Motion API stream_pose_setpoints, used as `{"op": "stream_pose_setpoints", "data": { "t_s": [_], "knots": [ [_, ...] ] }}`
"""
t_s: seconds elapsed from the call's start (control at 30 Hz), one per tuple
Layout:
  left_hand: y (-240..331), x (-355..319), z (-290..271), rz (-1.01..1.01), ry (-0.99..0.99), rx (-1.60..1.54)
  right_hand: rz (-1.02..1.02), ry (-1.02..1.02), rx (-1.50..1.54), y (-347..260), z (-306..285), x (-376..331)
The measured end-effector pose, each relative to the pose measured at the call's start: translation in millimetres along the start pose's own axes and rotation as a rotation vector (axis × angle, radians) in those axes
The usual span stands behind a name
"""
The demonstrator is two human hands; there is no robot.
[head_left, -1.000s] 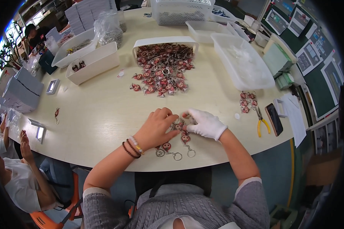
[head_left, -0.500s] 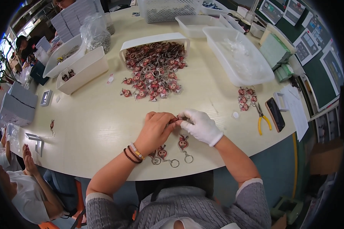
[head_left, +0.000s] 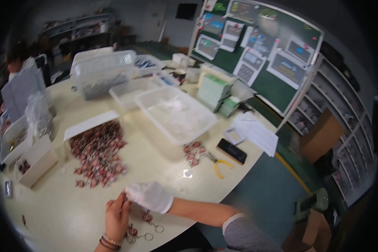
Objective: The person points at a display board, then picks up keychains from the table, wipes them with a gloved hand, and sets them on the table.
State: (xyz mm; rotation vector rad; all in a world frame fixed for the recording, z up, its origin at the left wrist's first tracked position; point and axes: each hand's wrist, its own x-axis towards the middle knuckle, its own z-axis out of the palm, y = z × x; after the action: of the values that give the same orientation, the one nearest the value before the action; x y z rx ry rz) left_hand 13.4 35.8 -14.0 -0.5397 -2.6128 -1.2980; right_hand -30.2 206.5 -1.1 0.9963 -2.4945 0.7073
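Head view: bare left hand (head_left: 116, 216) and white-gloved right hand (head_left: 149, 196) are both pinching a small red keyring charm (head_left: 124, 196) over the table (head_left: 63, 210), finished keyrings (head_left: 143, 229) lying just beside.

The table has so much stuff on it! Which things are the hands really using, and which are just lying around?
In use:
- left hand and gloved right hand, pinching one small red keyring charm
- finished keyrings beside them
- big pile of red charms

Just lying about:
- yellow-handled pliers
- black phone
- clear plastic tub
- papers
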Motion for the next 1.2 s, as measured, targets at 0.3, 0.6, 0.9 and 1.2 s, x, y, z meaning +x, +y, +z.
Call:
{"op": "stream_pose_setpoints", "data": {
  "t_s": [0.3, 0.6, 0.9, 1.2],
  "knots": [
    [-4, 7, 1, -0.118, -0.042, -0.205, 0.010, 0.059, -0.085, 4, 0, 11],
    [-8, 6, -3, -0.072, -0.092, -0.071, 0.074, 0.035, 0.152, 12, 5, 6],
    [6, 6, -3, -0.498, -0.077, -0.757, 0.042, -0.014, 0.234, 12, -4, 6],
    [11, 19, -14, -0.656, -0.225, -1.056, 0.085, -0.142, 0.283, 5, -14, 22]
  ]
}}
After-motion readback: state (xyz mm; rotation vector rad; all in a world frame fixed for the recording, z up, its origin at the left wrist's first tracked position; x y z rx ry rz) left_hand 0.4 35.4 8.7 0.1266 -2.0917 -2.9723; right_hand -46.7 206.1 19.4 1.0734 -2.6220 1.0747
